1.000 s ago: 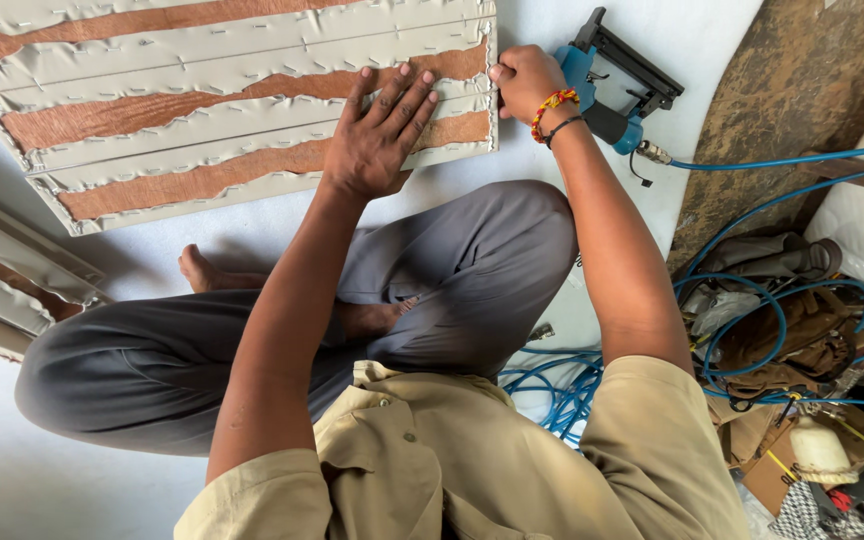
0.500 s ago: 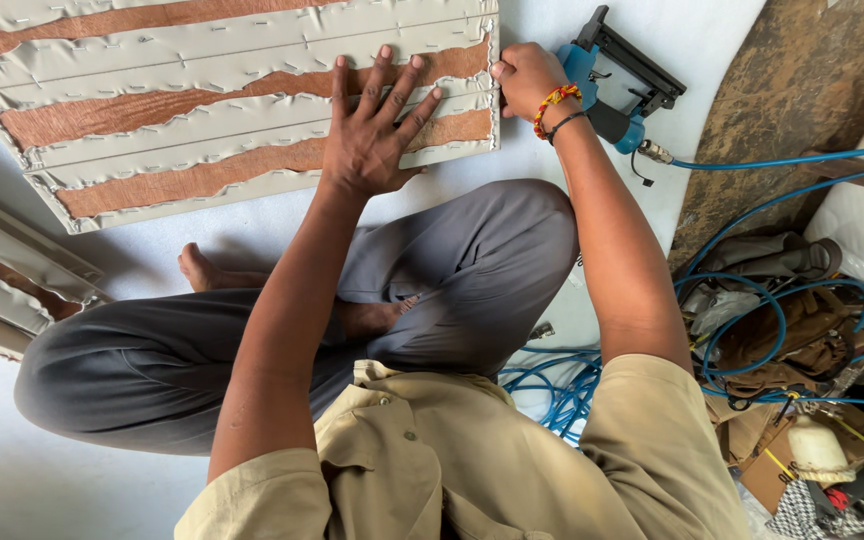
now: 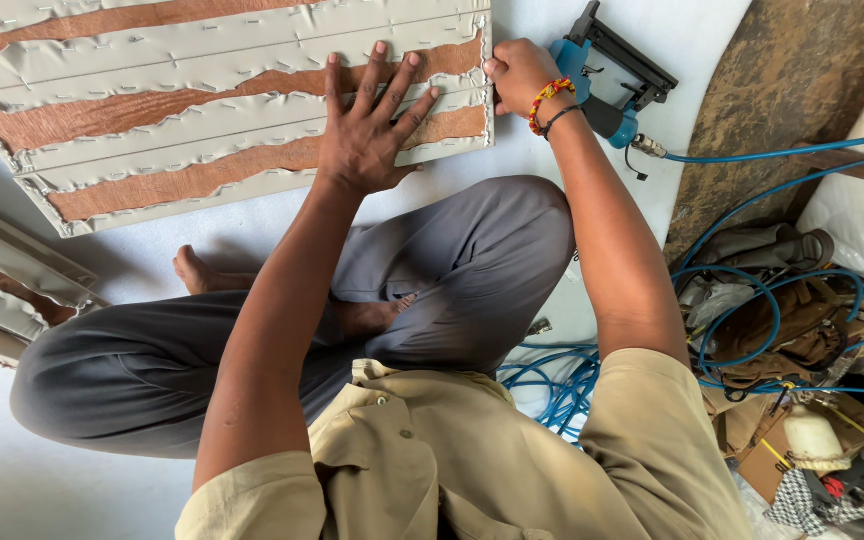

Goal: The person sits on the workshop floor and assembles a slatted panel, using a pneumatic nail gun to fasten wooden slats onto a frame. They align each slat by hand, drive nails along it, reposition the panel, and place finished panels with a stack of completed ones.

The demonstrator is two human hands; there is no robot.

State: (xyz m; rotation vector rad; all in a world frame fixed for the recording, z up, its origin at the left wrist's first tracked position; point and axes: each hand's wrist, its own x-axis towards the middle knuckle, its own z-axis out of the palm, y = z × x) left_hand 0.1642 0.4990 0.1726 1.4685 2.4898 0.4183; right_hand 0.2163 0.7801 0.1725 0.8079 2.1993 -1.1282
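Blue stapler [image 3: 602, 85] gripped in the right hand [image 3: 517, 75], left hand [image 3: 367, 140] (fingers spread) flat on the panel [image 3: 152, 130]; a staple could catch nearby fingertips.

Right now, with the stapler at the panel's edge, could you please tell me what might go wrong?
1. The left hand lies flat on the panel, fingers spread close to the stapler in the right hand; a stray staple could hit a finger.
2. The blue hose loops beside the knee and could snag or tug the tool off line.
3. Firing so near the panel's corner may miss the backing.
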